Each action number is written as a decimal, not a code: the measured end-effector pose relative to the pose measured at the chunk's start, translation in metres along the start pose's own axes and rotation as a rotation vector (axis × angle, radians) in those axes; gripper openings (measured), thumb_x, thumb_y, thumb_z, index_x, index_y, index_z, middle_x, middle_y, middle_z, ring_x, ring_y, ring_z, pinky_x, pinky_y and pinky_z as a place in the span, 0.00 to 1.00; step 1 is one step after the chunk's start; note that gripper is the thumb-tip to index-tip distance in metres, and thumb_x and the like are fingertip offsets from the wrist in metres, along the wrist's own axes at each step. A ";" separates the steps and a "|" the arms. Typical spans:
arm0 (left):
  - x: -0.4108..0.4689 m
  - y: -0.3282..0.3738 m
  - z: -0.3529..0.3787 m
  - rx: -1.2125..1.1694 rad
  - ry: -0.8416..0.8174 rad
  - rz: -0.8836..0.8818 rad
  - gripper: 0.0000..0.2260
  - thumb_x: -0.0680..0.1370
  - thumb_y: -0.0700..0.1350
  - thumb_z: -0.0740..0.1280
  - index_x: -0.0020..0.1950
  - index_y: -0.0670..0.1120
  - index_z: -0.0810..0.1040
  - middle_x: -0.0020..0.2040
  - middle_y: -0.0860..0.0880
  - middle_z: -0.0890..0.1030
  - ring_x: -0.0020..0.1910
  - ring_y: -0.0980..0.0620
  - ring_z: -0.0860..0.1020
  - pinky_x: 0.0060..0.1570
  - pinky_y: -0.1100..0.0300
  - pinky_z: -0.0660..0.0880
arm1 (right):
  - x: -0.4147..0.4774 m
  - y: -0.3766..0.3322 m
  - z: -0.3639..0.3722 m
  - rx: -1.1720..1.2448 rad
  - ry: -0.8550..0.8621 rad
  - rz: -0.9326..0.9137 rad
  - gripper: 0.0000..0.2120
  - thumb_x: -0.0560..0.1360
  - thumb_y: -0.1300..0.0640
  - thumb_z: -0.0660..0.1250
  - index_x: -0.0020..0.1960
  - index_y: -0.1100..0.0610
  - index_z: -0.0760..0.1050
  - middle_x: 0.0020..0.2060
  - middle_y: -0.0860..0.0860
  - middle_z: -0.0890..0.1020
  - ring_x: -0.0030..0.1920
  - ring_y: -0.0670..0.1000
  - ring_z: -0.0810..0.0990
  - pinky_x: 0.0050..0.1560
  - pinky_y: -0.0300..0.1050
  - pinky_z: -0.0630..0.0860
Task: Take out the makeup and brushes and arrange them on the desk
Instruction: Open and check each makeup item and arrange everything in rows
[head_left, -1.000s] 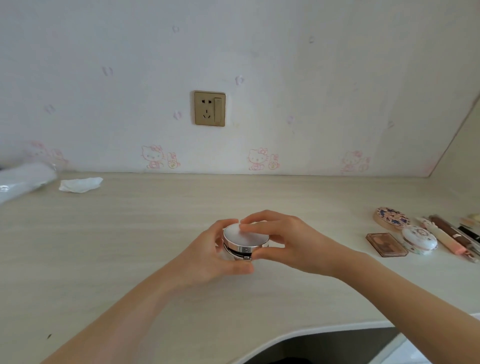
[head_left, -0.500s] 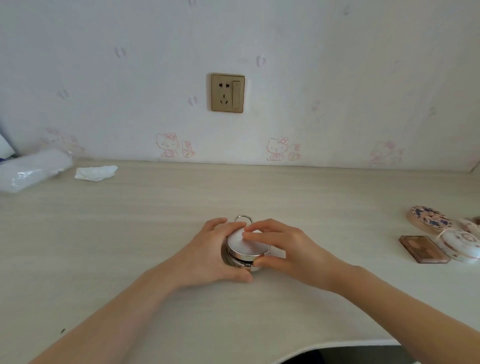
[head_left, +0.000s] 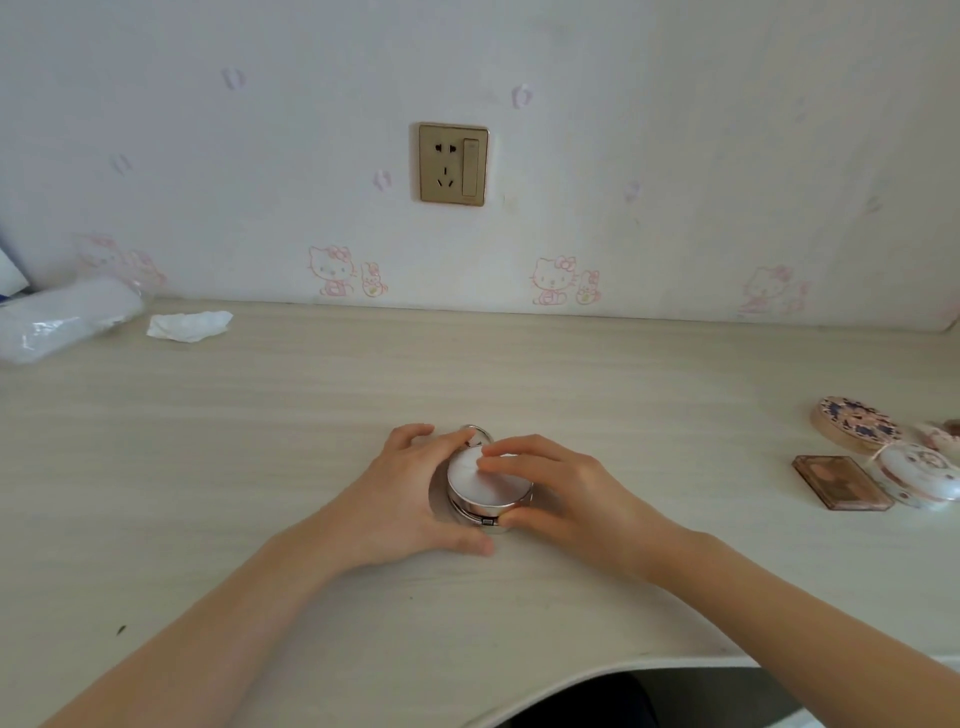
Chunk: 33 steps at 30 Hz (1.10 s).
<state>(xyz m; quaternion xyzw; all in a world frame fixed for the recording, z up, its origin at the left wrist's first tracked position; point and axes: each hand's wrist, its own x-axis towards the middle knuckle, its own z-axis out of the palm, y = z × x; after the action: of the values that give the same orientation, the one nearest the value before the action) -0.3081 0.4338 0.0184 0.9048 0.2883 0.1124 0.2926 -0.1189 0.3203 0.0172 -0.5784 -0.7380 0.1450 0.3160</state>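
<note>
Round silver compact with white lid (head_left: 488, 480) sits on the pale wood-grain table (head_left: 260, 467), centre, well apart from the other makeup at the right edge. Left hand (head_left: 410, 488) cups its left side, thumb lying on the table in front. Right hand (head_left: 556, 488) covers the right side, fingers (head_left: 501, 452) resting on the lid, thumb at the front rim. Both hands are closed around it.

Small metal ring (head_left: 475, 434) sticks up just behind the lid.

Step looks like setting it down. To do it well: keep the base flat, lid pressed, latch facing front, then lift both hands off straight up so it doesn't slide. Floral round compact (head_left: 857, 423), brown rectangular palette (head_left: 841, 480) and white patterned round case (head_left: 917, 475) are already laid out.
</note>
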 end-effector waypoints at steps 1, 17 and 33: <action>-0.002 0.000 0.000 -0.015 0.048 -0.001 0.47 0.59 0.65 0.77 0.74 0.60 0.59 0.66 0.67 0.66 0.71 0.62 0.52 0.64 0.68 0.60 | 0.000 0.000 0.000 0.007 -0.003 -0.003 0.21 0.75 0.54 0.70 0.66 0.52 0.73 0.64 0.44 0.72 0.63 0.42 0.73 0.60 0.40 0.73; -0.010 0.004 0.004 -0.202 0.270 -0.075 0.47 0.58 0.56 0.81 0.72 0.62 0.60 0.50 0.68 0.76 0.62 0.63 0.70 0.61 0.65 0.63 | 0.009 -0.009 -0.016 -0.012 -0.035 0.118 0.17 0.80 0.53 0.59 0.69 0.50 0.70 0.63 0.39 0.75 0.64 0.35 0.70 0.61 0.26 0.64; -0.011 0.004 0.007 -0.247 0.273 -0.087 0.48 0.58 0.57 0.80 0.72 0.61 0.58 0.51 0.69 0.79 0.63 0.64 0.69 0.62 0.63 0.63 | 0.023 -0.017 -0.031 -0.044 -0.149 0.250 0.17 0.81 0.49 0.55 0.69 0.45 0.70 0.53 0.37 0.79 0.53 0.35 0.75 0.54 0.31 0.69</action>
<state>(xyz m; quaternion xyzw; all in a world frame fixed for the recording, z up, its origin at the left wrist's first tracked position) -0.3127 0.4219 0.0150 0.8251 0.3479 0.2559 0.3643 -0.1151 0.3327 0.0570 -0.6601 -0.6846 0.2098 0.2270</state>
